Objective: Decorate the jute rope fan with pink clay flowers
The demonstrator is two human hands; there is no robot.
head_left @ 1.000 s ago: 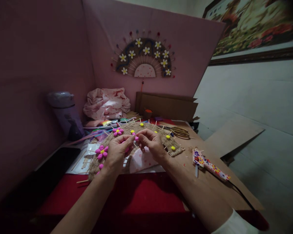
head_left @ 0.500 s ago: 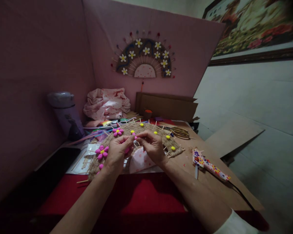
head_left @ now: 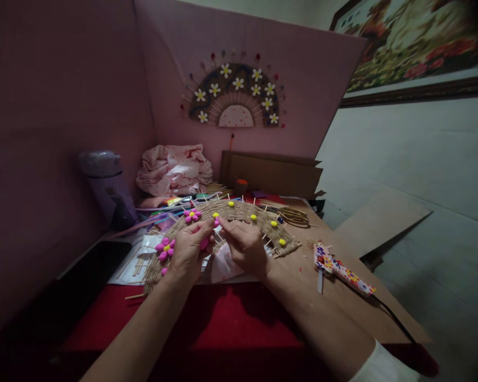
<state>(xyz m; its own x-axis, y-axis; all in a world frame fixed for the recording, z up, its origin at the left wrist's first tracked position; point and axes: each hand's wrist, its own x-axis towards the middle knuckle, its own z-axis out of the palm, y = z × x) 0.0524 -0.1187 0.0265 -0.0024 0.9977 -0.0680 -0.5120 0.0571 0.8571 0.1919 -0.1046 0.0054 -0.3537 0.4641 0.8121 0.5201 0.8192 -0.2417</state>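
A half-round fan of woven twine on wooden sticks point(head_left: 239, 211) lies before me, bearing yellow clay dots point(head_left: 274, 224) and pink-petalled clay flowers point(head_left: 191, 215). My left hand point(head_left: 189, 252) is closed around a lump of pink clay point(head_left: 204, 243), its thumb tip pointing toward the fan's upper middle. My right hand point(head_left: 245, 246) has its fingers drawn together, fingertips at the yellow dot point(head_left: 215, 216) there. A small pink clay petal point(head_left: 216, 223) shows just below that dot; whether the right fingertips hold anything is hidden. Behind my right wrist is a pale dotted half-circle point(head_left: 223, 263).
A patterned glue gun point(head_left: 342, 273) with its cord lies right on brown board. Scissors point(head_left: 295, 216) rest beyond the fan. A black phone-like slab point(head_left: 99, 260), a purple bottle point(head_left: 109, 185) and bundled pink cloth point(head_left: 175, 170) are left. A finished fan point(head_left: 239, 85) hangs behind.
My fingertips were together, pinching a small pink piece of clay. Now my right fingertips have shifted slightly left onto the fan by the yellow dot, while my left hand has barely moved.
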